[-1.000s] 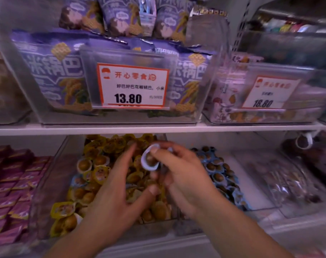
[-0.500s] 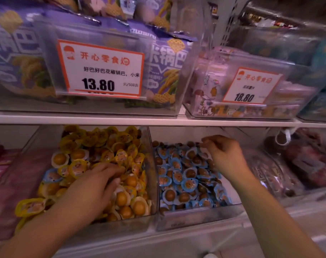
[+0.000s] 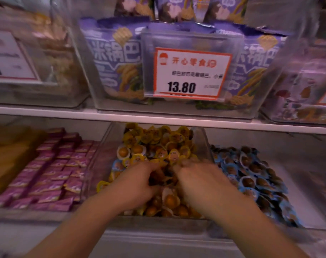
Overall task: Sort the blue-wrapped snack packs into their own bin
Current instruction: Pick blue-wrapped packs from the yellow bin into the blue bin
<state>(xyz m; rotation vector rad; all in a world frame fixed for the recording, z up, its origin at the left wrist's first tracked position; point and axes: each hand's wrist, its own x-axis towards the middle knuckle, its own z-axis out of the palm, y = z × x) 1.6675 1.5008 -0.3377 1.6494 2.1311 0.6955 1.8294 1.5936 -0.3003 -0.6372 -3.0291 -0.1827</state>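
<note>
A clear bin (image 3: 104, 155) in the middle of the lower shelf holds several yellow-wrapped snack packs (image 3: 158, 138). At least one blue-wrapped pack (image 3: 117, 166) lies among them at the pile's left edge. The bin to the right (image 3: 307, 202) holds a pile of blue-wrapped packs (image 3: 251, 175). Both my hands are down in the yellow pile, close together. My left hand (image 3: 138, 181) has its fingers curled into the packs. My right hand (image 3: 201, 181) is blurred by motion, its fingertips buried. What either hand holds is hidden.
A bin of pink-wrapped bars (image 3: 52, 174) stands to the left. The white shelf edge (image 3: 158, 121) runs just above the bins. Above it stands a clear bin of purple bags (image 3: 117, 62) with a 13.80 price tag (image 3: 192, 73).
My right hand has come back left from the blue bin into the yellow pile beside my left hand. The view has swung left, bringing the pink bars into sight.
</note>
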